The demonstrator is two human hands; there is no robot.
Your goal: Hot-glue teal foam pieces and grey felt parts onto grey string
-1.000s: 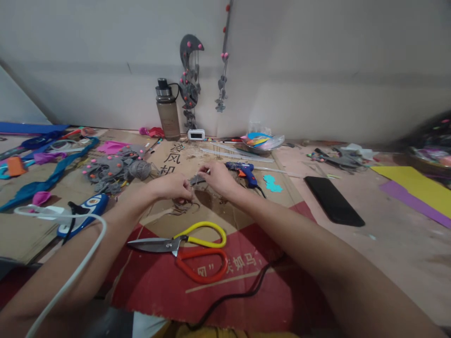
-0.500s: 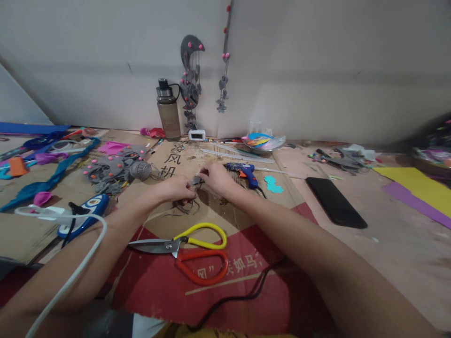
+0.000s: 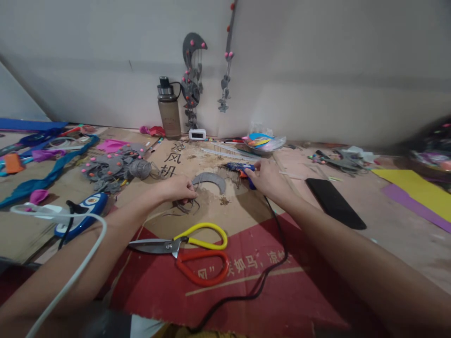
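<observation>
My left hand (image 3: 180, 189) is closed in a pinch at the left end of a grey felt crescent (image 3: 210, 177) lying on the cardboard. Grey yarn strands (image 3: 186, 207) trail out below its fingers; exactly what the fingertips grip is partly hidden. My right hand (image 3: 268, 177) is closed around the handle of a blue glue gun (image 3: 239, 167), whose nozzle points left. The gun's black cord (image 3: 278, 225) runs toward me. Nearer to me lie open scissors (image 3: 176, 245) with one yellow and one red handle.
Cardboard (image 3: 246, 281) covers the work area. A phone (image 3: 334, 203) lies to the right, a bottle (image 3: 169, 112) stands by the wall, and a foil-like dish (image 3: 268, 146) holds colourful pieces. Left are decorated grey felt pieces (image 3: 112, 166), a yarn ball (image 3: 140, 169) and a white cable (image 3: 89, 253).
My right hand has left the felt beside my left hand and moved right onto the glue gun. The grey crescent now shows fully on the cardboard. My left hand has barely moved.
</observation>
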